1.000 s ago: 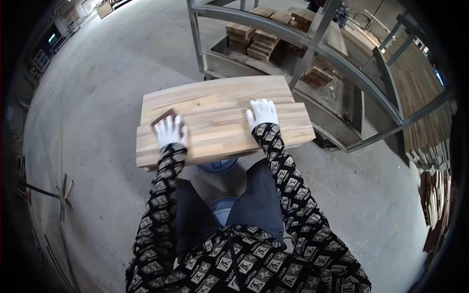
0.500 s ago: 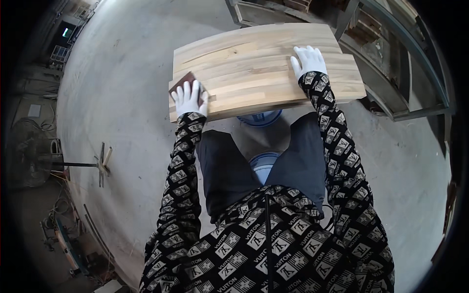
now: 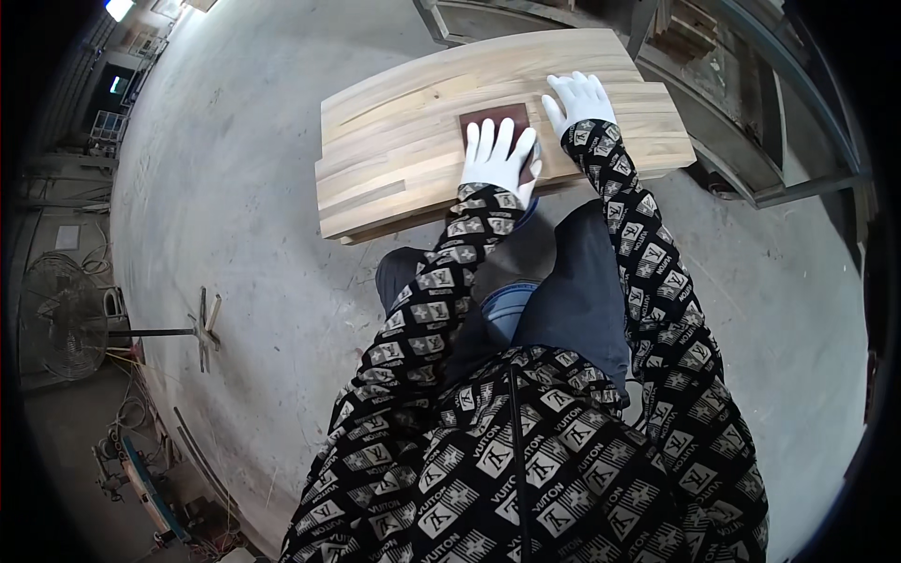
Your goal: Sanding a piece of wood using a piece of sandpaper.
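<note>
- Right now, left hand (image 3: 497, 155) in white glove lies flat on a reddish-brown sanding sheet (image 3: 495, 120); fingers spread wide & straight, pressing down, not curled round it – flat palm prob. spreads the pressure evenly.
- Sheet sits on the wood panel (image 3: 413, 155), approx. mid-panel, a bit right of centre; its far edge shows past the fingertips.
- Right hand (image 3: 579, 98), also white-gloved, rests just right of the sheet, palm down on bare wood, fingers open, holding nothing – looks like it steadies the panel so it won't slide.
- Panel is pale, glued-up strips w/ a few darker ones, lying flat in front of the person's knees; a second board edge shows underneath at the near-left corner, so it sits raised off the concrete floor (image 3: 235, 216). No bench visible.
- Far right: metal rack frame (image 3: 798, 141) w/ stacked wood pieces (image 3: 685, 28).
- Far left: standing fan (image 3: 61, 319), cables and clutter by the wall.
</note>
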`<state>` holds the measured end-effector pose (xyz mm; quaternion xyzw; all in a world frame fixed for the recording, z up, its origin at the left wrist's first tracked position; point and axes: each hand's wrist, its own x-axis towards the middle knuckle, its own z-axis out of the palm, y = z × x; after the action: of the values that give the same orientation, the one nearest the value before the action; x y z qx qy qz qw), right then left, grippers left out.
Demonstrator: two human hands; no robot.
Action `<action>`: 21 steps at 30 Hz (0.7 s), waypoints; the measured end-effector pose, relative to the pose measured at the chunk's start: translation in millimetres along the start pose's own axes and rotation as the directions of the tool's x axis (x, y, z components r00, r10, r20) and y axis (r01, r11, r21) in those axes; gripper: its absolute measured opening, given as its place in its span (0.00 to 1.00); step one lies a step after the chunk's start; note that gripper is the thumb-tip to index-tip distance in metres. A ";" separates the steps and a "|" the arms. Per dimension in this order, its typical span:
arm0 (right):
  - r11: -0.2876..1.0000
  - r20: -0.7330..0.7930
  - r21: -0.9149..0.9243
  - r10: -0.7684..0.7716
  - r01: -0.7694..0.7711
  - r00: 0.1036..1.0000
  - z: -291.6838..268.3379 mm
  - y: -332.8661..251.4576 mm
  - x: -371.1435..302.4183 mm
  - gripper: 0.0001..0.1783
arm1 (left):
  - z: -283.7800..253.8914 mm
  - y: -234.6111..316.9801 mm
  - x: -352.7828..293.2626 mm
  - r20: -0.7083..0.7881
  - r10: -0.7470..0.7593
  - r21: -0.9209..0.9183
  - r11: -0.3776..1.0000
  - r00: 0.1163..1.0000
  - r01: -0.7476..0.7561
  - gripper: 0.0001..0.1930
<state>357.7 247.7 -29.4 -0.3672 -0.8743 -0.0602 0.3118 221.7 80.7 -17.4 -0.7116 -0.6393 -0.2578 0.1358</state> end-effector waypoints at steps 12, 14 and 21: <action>1.000 -0.027 -0.025 0.011 -0.012 1.000 3.1 2.4 1.2 0.21 | -64.7 -194.1 -109.4 -0.192 -0.526 0.712 0.506 0.828 0.487 0.26; 0.998 -0.008 -0.065 0.022 -0.023 1.000 4.6 14.4 -8.5 0.21 | -38.3 -153.1 -67.1 -0.048 -0.682 0.645 0.537 0.730 0.544 0.26; 0.999 -0.040 -0.033 -0.023 0.022 0.999 -4.9 -0.8 2.6 0.21 | 15.3 -25.8 21.9 -0.064 -0.187 0.154 0.969 0.980 0.195 0.29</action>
<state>358.2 247.1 -23.9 -0.3610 -0.8707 -0.0852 0.3229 200.4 110.8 -21.8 -0.6270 -0.7199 -0.2349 0.1827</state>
